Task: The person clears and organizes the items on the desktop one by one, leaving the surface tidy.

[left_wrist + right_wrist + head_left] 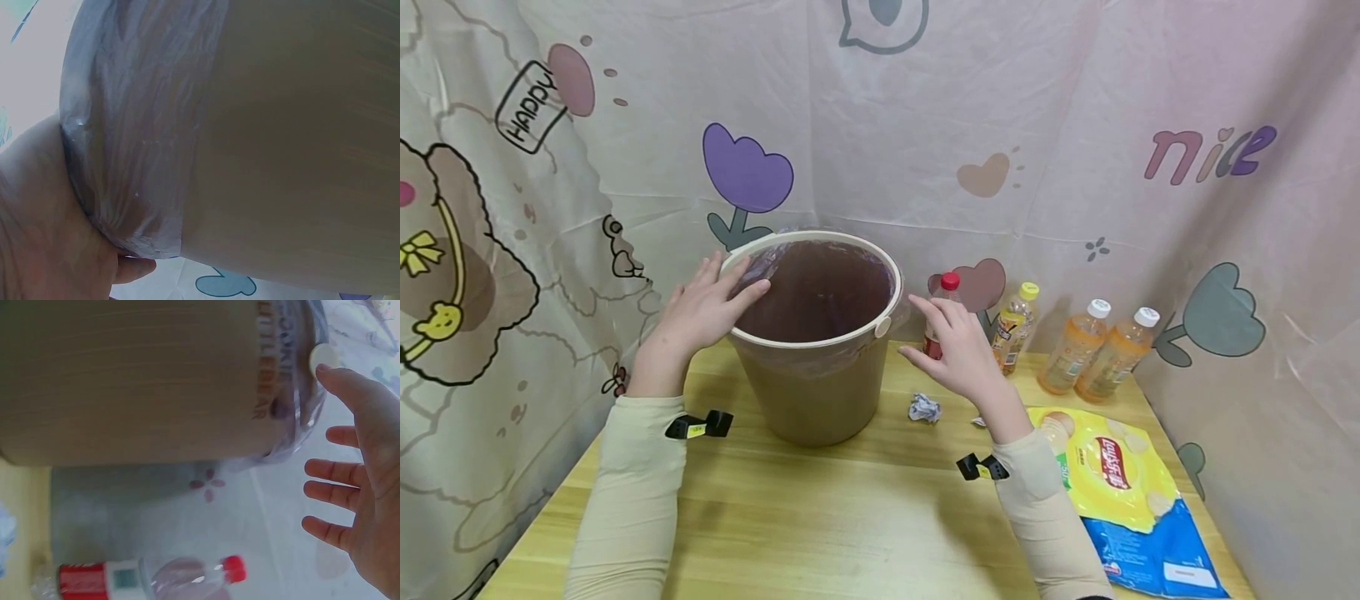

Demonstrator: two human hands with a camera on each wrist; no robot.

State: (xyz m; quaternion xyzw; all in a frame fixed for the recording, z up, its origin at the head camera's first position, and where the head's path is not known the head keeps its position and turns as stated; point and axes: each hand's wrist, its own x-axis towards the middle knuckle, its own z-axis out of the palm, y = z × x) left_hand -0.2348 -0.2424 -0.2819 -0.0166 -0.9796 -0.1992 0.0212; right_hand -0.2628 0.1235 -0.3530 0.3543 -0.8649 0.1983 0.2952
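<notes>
A brown trash bin (pixel 820 392) with a cream rim stands on the table, lined with a clear plastic bag (pixel 144 137) folded over its edge. My left hand (pixel 703 308) rests on the left of the rim, fingers extended and the thumb lying over the edge. To the right of the bin is my right hand (pixel 955 350), its fingers spread and holding nothing. In the right wrist view its thumb lies by the round cream knob (pixel 323 359) on the rim; whether they touch I cannot tell. Nothing shows inside the bin from above.
Behind my right hand stand a red-capped bottle (pixel 950 283), a yellow-capped bottle (pixel 1011 333) and two white-capped orange bottles (pixel 1071 354). A crumpled paper ball (pixel 924 407) lies right of the bin. Yellow (pixel 1112 467) and blue (pixel 1150 554) snack bags lie at the table's right edge.
</notes>
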